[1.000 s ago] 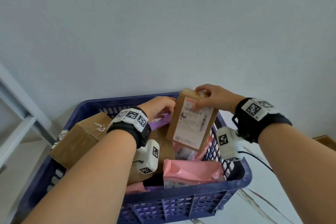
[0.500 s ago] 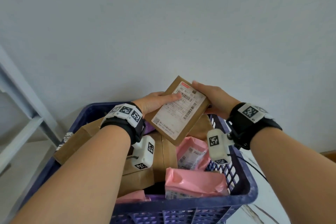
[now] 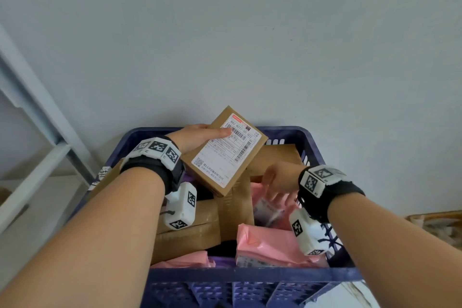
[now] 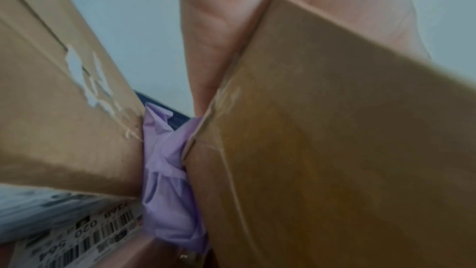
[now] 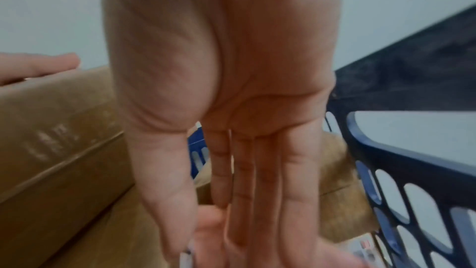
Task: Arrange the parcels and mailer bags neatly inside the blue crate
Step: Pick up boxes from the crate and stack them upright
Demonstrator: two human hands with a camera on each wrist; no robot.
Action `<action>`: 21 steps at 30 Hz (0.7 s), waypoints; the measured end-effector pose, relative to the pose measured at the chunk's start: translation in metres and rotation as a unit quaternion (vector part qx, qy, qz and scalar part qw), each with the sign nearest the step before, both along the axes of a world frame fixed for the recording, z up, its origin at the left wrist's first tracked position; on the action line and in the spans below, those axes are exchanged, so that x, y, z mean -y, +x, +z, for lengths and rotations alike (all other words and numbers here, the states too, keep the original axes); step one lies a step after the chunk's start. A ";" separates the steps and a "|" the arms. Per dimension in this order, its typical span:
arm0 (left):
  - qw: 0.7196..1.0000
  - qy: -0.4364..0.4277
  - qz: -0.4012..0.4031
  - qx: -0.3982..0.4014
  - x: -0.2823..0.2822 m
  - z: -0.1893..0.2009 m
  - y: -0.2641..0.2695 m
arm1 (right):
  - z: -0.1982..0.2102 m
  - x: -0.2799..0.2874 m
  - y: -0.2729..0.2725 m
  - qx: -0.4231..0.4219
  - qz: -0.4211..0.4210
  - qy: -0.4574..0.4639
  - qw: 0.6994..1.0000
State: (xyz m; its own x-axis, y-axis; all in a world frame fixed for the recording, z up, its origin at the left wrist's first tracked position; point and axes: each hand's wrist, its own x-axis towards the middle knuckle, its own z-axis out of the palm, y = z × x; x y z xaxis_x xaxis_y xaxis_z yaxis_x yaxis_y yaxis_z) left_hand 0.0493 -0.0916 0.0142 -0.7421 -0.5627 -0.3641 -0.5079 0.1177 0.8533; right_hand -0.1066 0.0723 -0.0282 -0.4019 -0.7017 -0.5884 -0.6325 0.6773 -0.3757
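The blue crate [image 3: 250, 279] stands against the wall, full of brown boxes and mailer bags. My left hand [image 3: 207, 132] grips a small brown box with a white label [image 3: 225, 152] and holds it tilted above the crate's middle, thumb on the label. The left wrist view shows that box [image 4: 335, 150] against my palm, with a purple mailer bag [image 4: 165, 170] below it. My right hand [image 3: 277, 182] reaches down at the crate's right side, and its straight fingers [image 5: 244, 191] touch a pink mailer bag [image 3: 267, 207]. A second pink mailer bag [image 3: 270, 247] lies at the front right.
A large brown box [image 3: 107, 177] leans over the crate's left rim. Flat brown boxes [image 3: 187, 222] fill the middle and another box [image 3: 277, 157] sits at the back right. A white shelf frame [image 3: 37, 132] stands to the left, a wooden piece [image 3: 437, 227] to the right.
My right hand has let go of the labelled box and dropped to the pink mailer bag. The left hand now holds the box alone, lying flatter with its label facing up.
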 end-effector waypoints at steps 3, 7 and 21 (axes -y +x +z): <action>1.000 0.010 0.001 0.001 -0.001 -0.004 0.003 | -0.007 0.002 0.006 -0.038 0.064 0.077 0.994; 1.000 0.008 0.001 0.002 -0.002 -0.004 0.007 | -0.036 -0.008 0.003 -0.139 0.129 0.168 0.967; 0.996 -0.060 0.053 -0.036 0.020 0.026 0.018 | 0.039 0.023 0.001 -0.188 0.030 -0.165 0.968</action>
